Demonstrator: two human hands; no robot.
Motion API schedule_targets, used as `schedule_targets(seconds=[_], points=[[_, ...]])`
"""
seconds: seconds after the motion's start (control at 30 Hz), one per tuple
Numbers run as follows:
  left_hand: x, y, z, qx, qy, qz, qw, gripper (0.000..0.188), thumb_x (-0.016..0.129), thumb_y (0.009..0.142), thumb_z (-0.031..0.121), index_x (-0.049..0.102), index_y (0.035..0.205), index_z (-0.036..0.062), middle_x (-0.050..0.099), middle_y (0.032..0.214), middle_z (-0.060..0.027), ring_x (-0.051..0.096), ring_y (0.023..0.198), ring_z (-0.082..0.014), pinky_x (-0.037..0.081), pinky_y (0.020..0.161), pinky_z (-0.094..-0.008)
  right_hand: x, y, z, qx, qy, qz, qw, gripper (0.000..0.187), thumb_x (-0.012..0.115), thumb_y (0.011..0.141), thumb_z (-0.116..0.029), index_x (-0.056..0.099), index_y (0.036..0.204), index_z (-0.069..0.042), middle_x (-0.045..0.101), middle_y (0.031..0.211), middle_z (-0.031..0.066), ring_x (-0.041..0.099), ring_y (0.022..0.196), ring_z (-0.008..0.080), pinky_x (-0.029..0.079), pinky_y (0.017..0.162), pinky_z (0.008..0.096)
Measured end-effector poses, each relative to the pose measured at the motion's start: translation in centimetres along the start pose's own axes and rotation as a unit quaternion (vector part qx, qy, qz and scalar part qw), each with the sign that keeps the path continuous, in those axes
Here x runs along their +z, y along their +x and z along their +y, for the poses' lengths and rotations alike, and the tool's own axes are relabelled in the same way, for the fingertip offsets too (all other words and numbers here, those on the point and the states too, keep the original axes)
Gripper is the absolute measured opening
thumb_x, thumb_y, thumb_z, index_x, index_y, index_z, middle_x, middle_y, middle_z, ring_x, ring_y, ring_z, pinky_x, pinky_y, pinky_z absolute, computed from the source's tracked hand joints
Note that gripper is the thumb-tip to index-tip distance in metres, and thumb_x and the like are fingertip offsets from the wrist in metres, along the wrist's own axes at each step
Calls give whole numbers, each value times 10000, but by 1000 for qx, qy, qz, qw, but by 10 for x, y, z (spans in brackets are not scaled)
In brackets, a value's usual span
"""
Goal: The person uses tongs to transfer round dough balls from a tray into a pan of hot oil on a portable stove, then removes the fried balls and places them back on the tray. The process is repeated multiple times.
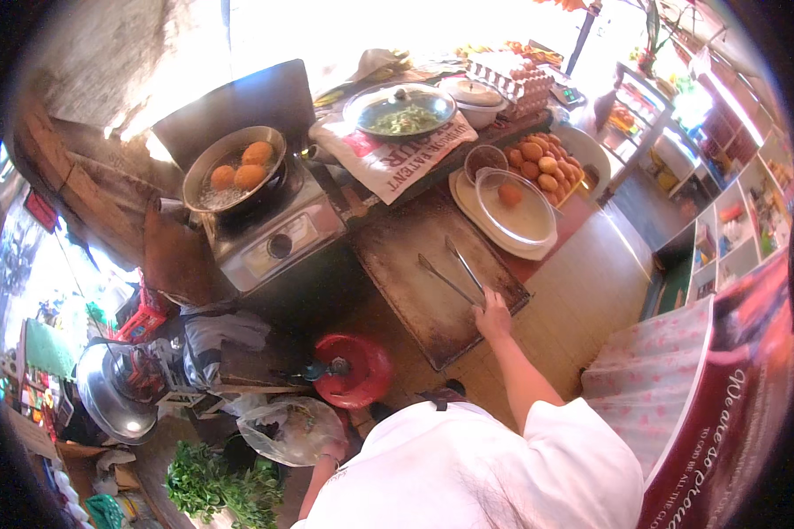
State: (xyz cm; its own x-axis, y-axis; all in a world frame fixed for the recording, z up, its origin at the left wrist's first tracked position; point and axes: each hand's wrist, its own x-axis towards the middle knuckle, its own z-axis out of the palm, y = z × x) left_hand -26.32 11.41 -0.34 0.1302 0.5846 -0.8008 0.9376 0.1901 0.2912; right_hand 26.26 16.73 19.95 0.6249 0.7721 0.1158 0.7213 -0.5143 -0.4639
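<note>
My right hand (pixel 494 316) is closed round the rear end of metal tongs (pixel 451 280). Their two arms are spread over a browned, worn metal tray (pixel 415 238), with nothing between the tips. My left hand (pixel 333 450) hangs low by my side, against a clear plastic bag (pixel 291 432); its fingers are too unclear to read. At the left, a frying pan (pixel 234 167) on a gas stove (pixel 278 242) holds orange-coated balls in bubbling oil. Right of the tray, one orange ball (pixel 510 194) sits in a clear bowl (pixel 538 212) on a pale oval dish.
Several brown eggs (pixel 547 167) fill a container at the back right, near stacked egg trays (pixel 512 84). A lidded glass pan (pixel 401 110) rests on a printed sack (pixel 388 167). Below are a red stool (pixel 353 370) and leafy greens (pixel 220 485); a curtain (pixel 653 370) hangs right.
</note>
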Motion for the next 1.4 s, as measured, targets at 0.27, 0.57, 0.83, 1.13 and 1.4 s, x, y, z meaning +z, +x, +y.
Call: schedule_targets(seconds=[0.27, 0.57, 0.83, 1.13, 1.4], points=[[6, 8, 39, 39, 44, -4, 998, 492, 534, 890, 465, 667, 1150, 68, 618, 1207, -211, 572, 1155, -363, 442, 988, -424, -193, 67, -40, -41, -54, -129, 989, 599, 734, 791, -281, 536, 1323, -86, 547, 1299, 215, 517, 1224, 341, 413, 1034, 424], [78, -4, 122, 88, 132, -53, 986, 482, 519, 891, 459, 676, 1132, 72, 625, 1198, -203, 576, 1149, -363, 440, 993, -420, -446, -34, 14, -414, 407, 11, 814, 504, 600, 920, -322, 520, 1339, -54, 625, 1213, 197, 614, 1106, 329, 496, 861, 437], [156, -17, 224, 151, 177, -87, 969, 475, 505, 893, 454, 685, 1117, 76, 631, 1191, -196, 580, 1143, -363, 438, 998, -416, -183, -36, 350, 121, -104, -187, 969, 474, 590, 910, -398, 573, 1266, -85, 646, 1151, 202, 646, 1028, 321, 513, 801, 398], [173, -34, 226, 235, 274, -47, 931, 419, 417, 958, 401, 656, 1184, 142, 597, 1246, -195, 575, 1147, -374, 451, 971, -447, -63, -327, 471, 265, -58, -512, 815, 435, 632, 861, -393, 650, 1131, -53, 662, 1102, 209, 647, 1012, 332, 511, 831, 419], [125, -18, 276, 222, 399, -61, 888, 467, 373, 974, 389, 628, 1210, 77, 585, 1269, -197, 559, 1177, -368, 452, 983, -459, -67, -173, 485, 318, -5, -272, 908, 384, 656, 830, -379, 722, 951, -20, 693, 969, 218, 672, 903, 359, 525, 785, 437]])
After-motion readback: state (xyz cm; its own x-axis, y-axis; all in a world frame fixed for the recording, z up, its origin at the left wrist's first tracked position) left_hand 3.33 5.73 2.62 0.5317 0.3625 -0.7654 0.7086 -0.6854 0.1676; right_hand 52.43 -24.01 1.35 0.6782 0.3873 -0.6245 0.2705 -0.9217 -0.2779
